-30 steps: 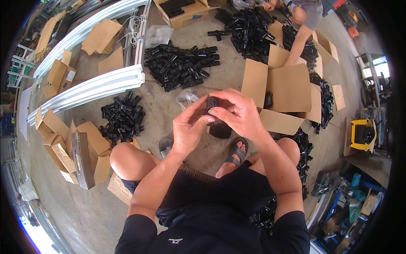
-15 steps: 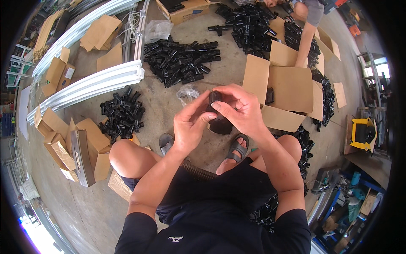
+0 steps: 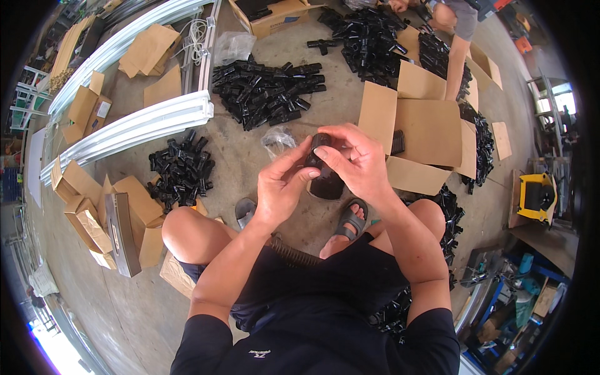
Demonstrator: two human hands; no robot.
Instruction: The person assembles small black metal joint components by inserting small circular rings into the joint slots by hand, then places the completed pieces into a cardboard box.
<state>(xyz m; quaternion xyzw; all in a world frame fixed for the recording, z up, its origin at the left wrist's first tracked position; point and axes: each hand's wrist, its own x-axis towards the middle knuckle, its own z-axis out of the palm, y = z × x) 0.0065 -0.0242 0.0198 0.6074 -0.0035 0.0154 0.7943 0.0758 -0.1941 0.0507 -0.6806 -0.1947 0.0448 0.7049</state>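
Note:
Both my hands meet in front of me around a short black pipe fitting [image 3: 321,142]. My left hand [image 3: 280,187] is closed on its left side, fingertips and thumb against it. My right hand [image 3: 357,159] wraps the right side, with the thumb pressed on the near face. Fingers hide part of the fitting. Directly beneath it, partly covered by the hands, is a dark round object [image 3: 326,187] whose kind I cannot make out. A coiled metal spring [image 3: 294,254] shows between my legs.
Piles of black fittings lie ahead [image 3: 269,94], at left [image 3: 181,169] and far ahead [image 3: 369,40]. An open cardboard box [image 3: 428,131] stands at right, where another person's arm [image 3: 456,69] reaches in. White metal profiles [image 3: 131,131] and more cartons [image 3: 134,200] are at left.
The fitting and the fingers around it have shifted very slightly. The other person's arm has moved a little to the right at the box.

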